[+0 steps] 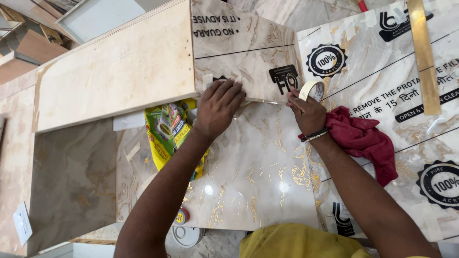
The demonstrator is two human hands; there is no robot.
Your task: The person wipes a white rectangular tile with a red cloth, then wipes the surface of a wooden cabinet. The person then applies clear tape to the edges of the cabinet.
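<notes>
Left fingers (228, 91) lie spread and flat on the marble-look panel (244, 52), pinning its lower edge against the sheet (248, 167) beneath. Right hand (308, 112) pinches a tape roll (311, 90) at that same edge, seemingly to tape the joint. A red rag (363, 141) lies beside the wrist.

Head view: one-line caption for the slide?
Left hand presses a marble-patterned sheet edge while right hand holds a masking tape roll beside a red cloth.
</notes>
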